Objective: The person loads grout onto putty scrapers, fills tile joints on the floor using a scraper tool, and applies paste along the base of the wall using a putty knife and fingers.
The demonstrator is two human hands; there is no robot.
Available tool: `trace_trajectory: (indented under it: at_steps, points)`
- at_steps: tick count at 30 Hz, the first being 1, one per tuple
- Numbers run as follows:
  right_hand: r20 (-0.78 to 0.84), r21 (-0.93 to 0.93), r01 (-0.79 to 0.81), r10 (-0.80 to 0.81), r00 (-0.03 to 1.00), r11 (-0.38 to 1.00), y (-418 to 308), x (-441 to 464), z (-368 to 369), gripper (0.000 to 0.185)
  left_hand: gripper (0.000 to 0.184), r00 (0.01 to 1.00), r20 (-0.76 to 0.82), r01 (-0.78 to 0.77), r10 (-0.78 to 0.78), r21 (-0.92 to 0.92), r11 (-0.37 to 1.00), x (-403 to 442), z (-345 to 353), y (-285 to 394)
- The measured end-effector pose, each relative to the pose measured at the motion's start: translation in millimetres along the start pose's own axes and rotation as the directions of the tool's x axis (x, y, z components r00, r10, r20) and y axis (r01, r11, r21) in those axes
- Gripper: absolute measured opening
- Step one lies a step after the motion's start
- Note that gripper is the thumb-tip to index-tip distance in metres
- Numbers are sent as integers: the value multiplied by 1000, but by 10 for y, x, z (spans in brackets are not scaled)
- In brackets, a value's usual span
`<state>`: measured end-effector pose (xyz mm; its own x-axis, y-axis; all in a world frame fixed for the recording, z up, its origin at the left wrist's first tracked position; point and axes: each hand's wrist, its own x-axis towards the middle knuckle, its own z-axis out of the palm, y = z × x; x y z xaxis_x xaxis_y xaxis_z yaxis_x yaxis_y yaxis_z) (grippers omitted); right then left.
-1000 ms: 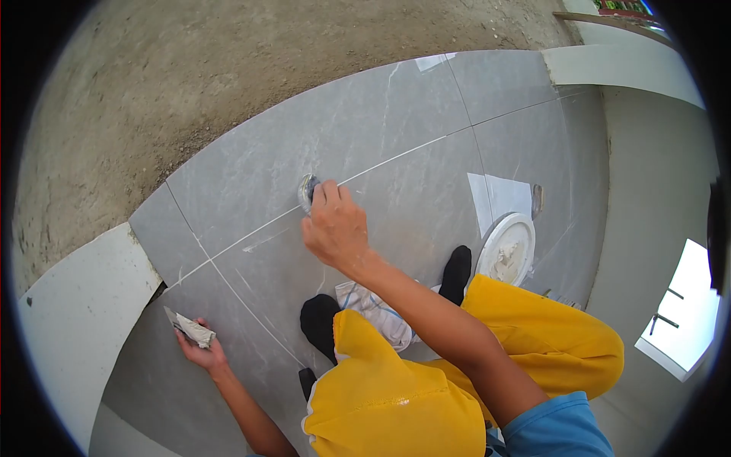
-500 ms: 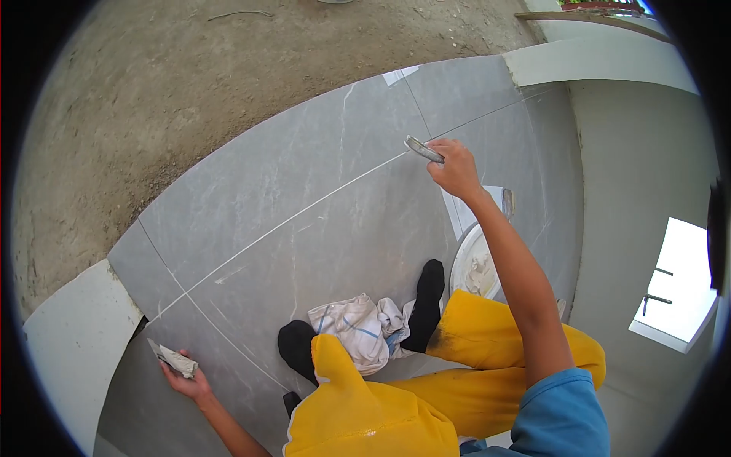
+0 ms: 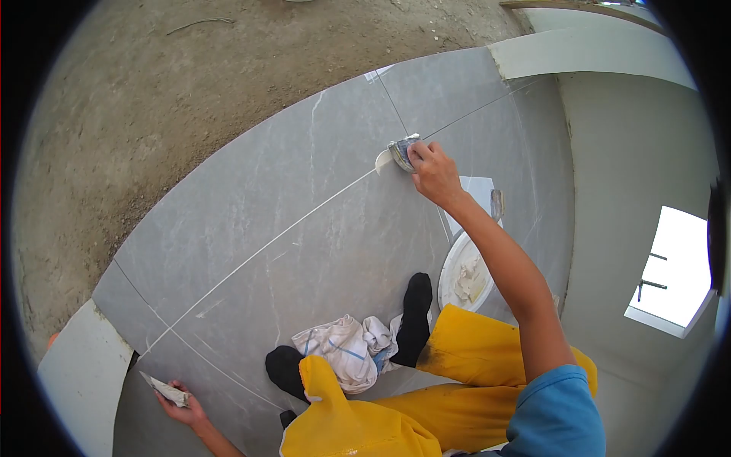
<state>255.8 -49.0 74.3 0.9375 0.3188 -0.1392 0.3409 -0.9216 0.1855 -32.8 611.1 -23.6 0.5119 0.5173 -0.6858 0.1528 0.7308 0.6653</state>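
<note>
My right hand (image 3: 439,177) grips a flat grey scraper (image 3: 403,154) with whitish paste along its edge. Its blade meets the grey floor tiles (image 3: 335,190) at a joint, beside a curved smear of white grout (image 3: 381,161). From there a white grout line (image 3: 278,238) runs down to the lower left. At lower left, my left hand (image 3: 187,411) is closed round a putty knife (image 3: 164,389) loaded with pale grout, held close above the floor. A white bucket (image 3: 445,278) with grout (image 3: 470,282) inside stands below my right forearm.
A crumpled white cloth (image 3: 339,346) lies between my black-socked feet (image 3: 416,305). White paper (image 3: 474,198) and a tool handle (image 3: 497,204) are near the bucket. Bare dirt (image 3: 190,91) borders the tiles; low white walls (image 3: 87,365) stand at left and upper right.
My right hand has brought the scraper down to the joint and turned it, and a curved smear of grout now shows there. My left hand still holds the putty knife; the view has shifted slightly.
</note>
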Motion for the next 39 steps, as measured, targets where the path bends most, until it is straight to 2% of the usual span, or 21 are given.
trace_trajectory:
  at_steps: [1,3,7,9,11,13,14,16,17,19,20,22,26,28,30,31,33,34,35,37,39]
  points:
    - [3,5,9,-9,1000,1000,20,-70,20,32,33,1000,9,5,-5,-4,1000,-23,-21,18]
    - [235,-42,101,-89,968,994,102,-140,-104,35,36,999,-45,-5,5,-8,1000,-68,-59,8]
    - [201,-54,58,-46,978,997,321,-4,-213,34,39,997,-79,-20,21,19,1000,-8,-7,-9]
    - [65,-98,-45,51,997,994,238,11,27,32,36,998,-63,-19,19,-1,1000,-16,18,-12]
    - [92,-75,-13,20,996,997,241,-85,-25,29,33,997,-72,-44,41,-40,998,-57,-45,18]
    - [394,-99,38,4,919,994,399,-182,-194,29,35,999,49,0,0,3,1000,-31,-45,-1]
    - [388,-109,31,14,922,994,480,-202,-241,29,35,998,60,2,-2,-4,1000,-11,7,-11]
    - [250,47,-269,249,936,962,644,-86,-229,29,39,989,-141,-46,44,-11,999,-82,182,-21]
    - [246,50,-261,242,939,964,720,-38,-117,29,39,988,-146,-52,49,-15,999,-65,135,-25]
    - [49,168,-436,434,900,884,745,66,173,28,39,1000,-12,10,-10,13,1000,-47,-8,-16]
    - [58,179,-429,426,903,885,680,87,246,28,39,1000,-25,2,-2,21,1000,-45,-64,-12]
    - [37,216,-409,411,911,887,285,201,134,24,39,996,87,3,-3,4,1000,-18,-80,-16]
    - [28,328,-386,399,917,862,-729,171,-43,22,39,997,72,-22,23,-23,999,92,-224,-49]
    - [-5,435,-275,307,952,857,-1359,114,-186,24,36,997,83,-4,9,-54,999,47,-191,-56]
    - [129,525,-178,129,983,832,-1821,58,-403,25,36,1000,27,-11,13,-69,998,-64,63,-38]
    - [120,522,-174,130,984,835,-1792,64,-428,25,35,999,-44,-16,13,-71,997,-83,149,-19]
    - [136,553,-215,167,977,805,-1637,80,-414,24,38,1000,-11,-27,27,-40,999,-12,90,-32]
    - [42,521,-269,290,956,810,-1366,127,-380,24,41,999,13,-38,38,-5,999,-28,10,-52]
    - [-19,462,-349,403,915,815,-1026,154,-289,25,41,999,-12,-53,53,-4,999,-32,-52,-76]
    - [36,266,-546,558,829,795,-341,172,-188,27,42,999,32,-22,23,-34,999,10,-112,-77]
    - [35,156,-615,618,786,773,280,75,130,30,41,999,28,-35,37,-56,998,-26,0,-80]
